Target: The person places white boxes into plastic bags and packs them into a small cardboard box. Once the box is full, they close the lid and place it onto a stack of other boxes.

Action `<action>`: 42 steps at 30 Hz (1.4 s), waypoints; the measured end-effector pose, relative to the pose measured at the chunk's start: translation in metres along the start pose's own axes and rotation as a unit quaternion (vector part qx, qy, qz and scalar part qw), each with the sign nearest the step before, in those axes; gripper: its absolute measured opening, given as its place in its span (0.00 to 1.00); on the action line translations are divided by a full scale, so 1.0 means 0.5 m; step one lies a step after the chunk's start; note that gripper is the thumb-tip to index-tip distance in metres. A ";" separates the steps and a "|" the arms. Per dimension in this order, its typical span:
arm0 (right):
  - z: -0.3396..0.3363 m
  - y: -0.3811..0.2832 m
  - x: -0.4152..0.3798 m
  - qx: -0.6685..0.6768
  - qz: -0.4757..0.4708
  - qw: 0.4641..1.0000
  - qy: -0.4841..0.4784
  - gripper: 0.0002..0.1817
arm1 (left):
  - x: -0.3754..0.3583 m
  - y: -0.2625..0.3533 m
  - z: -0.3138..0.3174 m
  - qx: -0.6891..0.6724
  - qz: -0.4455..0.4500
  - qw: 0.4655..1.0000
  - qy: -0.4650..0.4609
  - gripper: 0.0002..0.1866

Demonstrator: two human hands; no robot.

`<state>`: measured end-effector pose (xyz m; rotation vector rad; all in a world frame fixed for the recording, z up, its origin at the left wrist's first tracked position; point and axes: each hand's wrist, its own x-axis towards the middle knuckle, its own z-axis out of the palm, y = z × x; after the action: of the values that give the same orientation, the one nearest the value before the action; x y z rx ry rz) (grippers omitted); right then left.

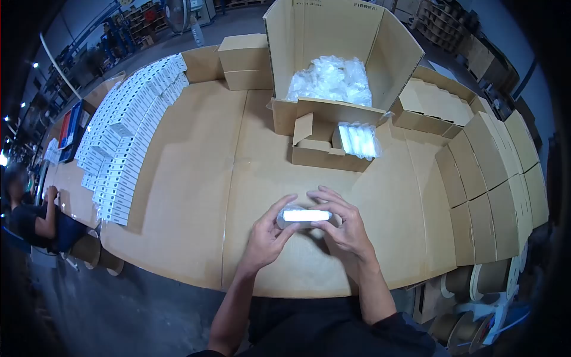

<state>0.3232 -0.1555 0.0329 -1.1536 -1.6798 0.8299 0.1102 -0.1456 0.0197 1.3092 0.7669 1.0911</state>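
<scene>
Above the near middle of the table (285,271), a wrapped white box (306,216) was held between two hands, its bright, narrow face turned up towards the wearer. By the left hand (264,241), partly closed, one end was gripped, with the thumb set along the near edge and the fingers curved round the far side. The other end was pinched by the right hand (350,231), also partly closed, the thumb low and the forefinger reaching over, while the remaining fingers were raised and spread; whether these were touching the film could not be told.

For this handling, light and even pressure at both ends was judged best, so that the film would be kept smooth and the corners uncrushed. The box was best kept level, with slack plastic drawn flat by the thumbs rather than tugged.

Beyond the hands, glossy, cloudy-looking wrapped packs (358,140) were stood side by side in a small open carton (318,157) of matt brown card. Behind it, crinkled clear plastic (333,81) was heaped in a tall carton (333,30). To the left, crisp-edged white boxes (134,122) were ranked in stepped rows; to the right, plain, squared brown cartons (482,190) were stacked.
</scene>
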 end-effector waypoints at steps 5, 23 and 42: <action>-0.020 -0.004 0.003 -0.064 -0.034 0.997 -0.015 0.19 | 0.012 0.017 -0.020 0.086 -0.038 0.994 -0.051 0.15; -0.132 -0.038 0.122 -0.179 -0.096 0.971 0.122 0.07 | 0.136 0.030 -0.034 0.493 0.112 0.862 -0.017 0.46; -0.037 0.104 0.193 -0.424 -0.057 0.868 0.253 0.07 | 0.253 -0.066 -0.067 0.649 0.164 0.743 -0.033 0.44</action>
<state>0.3430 -0.0467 0.0227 -1.6390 -1.6409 -0.3583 0.1286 -0.0132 0.0000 2.7271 1.3660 0.6663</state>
